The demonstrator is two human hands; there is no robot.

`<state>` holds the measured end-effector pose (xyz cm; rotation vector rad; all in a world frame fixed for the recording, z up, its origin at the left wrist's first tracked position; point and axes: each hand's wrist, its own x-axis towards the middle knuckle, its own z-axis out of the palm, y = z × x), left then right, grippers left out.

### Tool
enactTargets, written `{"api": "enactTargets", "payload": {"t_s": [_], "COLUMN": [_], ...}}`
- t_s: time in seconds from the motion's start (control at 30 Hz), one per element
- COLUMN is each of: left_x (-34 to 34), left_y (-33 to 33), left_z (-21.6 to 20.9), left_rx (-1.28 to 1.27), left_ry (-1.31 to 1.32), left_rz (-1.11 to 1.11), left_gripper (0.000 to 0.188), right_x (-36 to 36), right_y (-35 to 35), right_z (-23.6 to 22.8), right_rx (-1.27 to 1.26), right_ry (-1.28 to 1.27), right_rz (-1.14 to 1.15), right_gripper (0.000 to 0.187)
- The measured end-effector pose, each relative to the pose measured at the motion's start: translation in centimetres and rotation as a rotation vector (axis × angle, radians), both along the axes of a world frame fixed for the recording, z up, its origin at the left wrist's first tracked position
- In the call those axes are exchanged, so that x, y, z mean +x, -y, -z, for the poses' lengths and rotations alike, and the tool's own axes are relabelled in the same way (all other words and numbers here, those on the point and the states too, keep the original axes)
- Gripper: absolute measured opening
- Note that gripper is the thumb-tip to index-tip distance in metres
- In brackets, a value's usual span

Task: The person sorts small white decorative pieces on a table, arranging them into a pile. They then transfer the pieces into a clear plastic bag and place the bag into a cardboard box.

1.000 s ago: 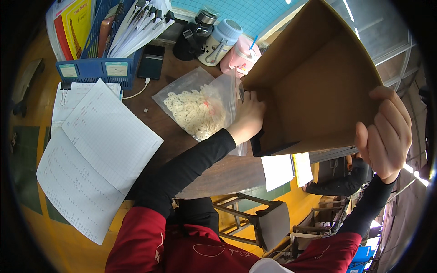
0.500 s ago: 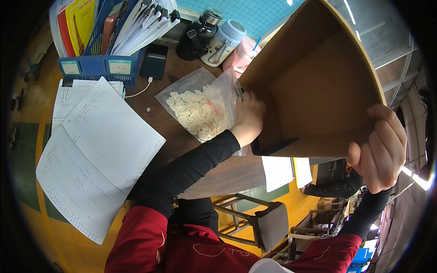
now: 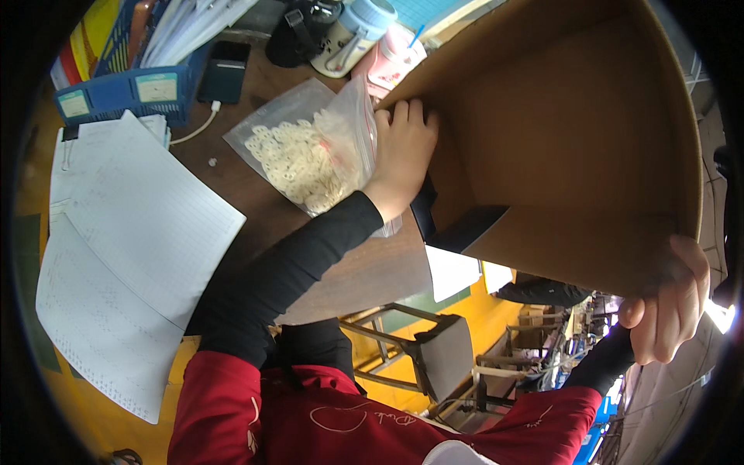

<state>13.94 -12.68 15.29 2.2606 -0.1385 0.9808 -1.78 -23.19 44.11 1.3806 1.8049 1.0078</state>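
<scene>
Above desk, left hand (image 3: 403, 151), right hand (image 3: 670, 306), apparently gripping cardboard box (image 3: 573, 132)

We see bright, even daylight and sharp focus at centre. Fisheye bending curves the edges, ringed by black vignette. Glare flares lower right.
</scene>
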Motion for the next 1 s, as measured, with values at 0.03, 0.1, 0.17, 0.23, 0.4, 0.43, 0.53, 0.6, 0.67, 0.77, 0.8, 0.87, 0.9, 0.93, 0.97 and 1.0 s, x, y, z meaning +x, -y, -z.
{"api": "enactTargets", "payload": {"t_s": [0.03, 0.1, 0.17, 0.23, 0.4, 0.43, 0.53, 0.6, 0.67, 0.77, 0.8, 0.87, 0.9, 0.93, 0.97, 1.0], "left_x": [0.0, 0.0, 0.1, 0.4, 0.9, 1.0, 1.3, 1.9, 2.4, 1.7, 1.8, 1.3, 0.9, 0.4, 0.3, 0.1], "left_y": [-0.2, -0.7, -1.4, -2.2, -5.9, -6.9, -8.8, -9.0, -8.7, -6.5, -6.2, -5.0, -4.4, -3.7, -3.3, -3.0], "left_z": [-0.1, -0.1, -0.3, -0.5, 0.2, 0.5, 0.9, 0.4, -0.5, -1.4, -1.8, -2.3, -2.5, -2.6, -2.9, -3.2], "left_rx": [-0.003, -0.033, -0.079, -0.064, 0.081, 0.0, -0.114, -0.041, -0.002, -0.236, -0.322, -0.616, -0.761, -1.027, -1.07, -1.129], "left_ry": [-0.002, -0.044, -0.054, -0.044, -0.009, -0.028, -0.189, -0.324, -0.314, -0.23, -0.336, -0.39, -0.418, -0.445, -0.423, -0.384], "left_rz": [0.02, 0.121, 0.218, 0.246, 0.371, 0.423, 0.499, 0.558, 0.589, 0.529, 0.633, 0.769, 0.837, 1.018, 1.054, 1.113], "left_gripper": [0.039, 0.045, 0.044, 0.037, 0.014, 0.014, 0.017, 0.023, 0.04, 0.058, 0.069, 0.065, 0.064, 0.061, 0.059, 0.057], "right_x": [-0.2, -0.3, -0.1, 0.1, 0.8, 1.0, 1.2, 0.9, 0.0, -1.5, -1.9, -2.9, -3.4, -4.0, -4.5, -5.1], "right_y": [0.2, 0.3, 0.1, -0.2, -0.9, -1.0, -1.0, -0.5, 0.5, 2.8, 3.7, 5.4, 6.2, 7.0, 7.8, 8.7], "right_z": [-0.1, -0.3, -0.4, -0.5, -1.0, -1.2, -1.6, -1.8, -1.7, -2.1, -2.4, -2.8, -2.8, -2.5, -2.2, -1.8], "right_rx": [0.002, 0.003, 0.008, 0.002, -0.033, -0.06, -0.13, -0.114, -0.044, 0.024, 0.039, 0.074, 0.1, 0.145, 0.205, 0.236], "right_ry": [0.004, 0.017, 0.025, 0.026, 0.037, 0.042, 0.026, 0.032, 0.072, 0.166, 0.201, 0.244, 0.259, 0.258, 0.279, 0.266], "right_rz": [0.026, 0.077, 0.126, 0.168, 0.218, 0.202, 0.144, 0.147, 0.193, 0.248, 0.267, 0.311, 0.331, 0.347, 0.368, 0.367], "right_gripper": [0.065, 0.064, 0.063, 0.062, 0.06, 0.059, 0.058, 0.058, 0.056, 0.054, 0.053, 0.051, 0.049, 0.046, 0.044, 0.041]}}
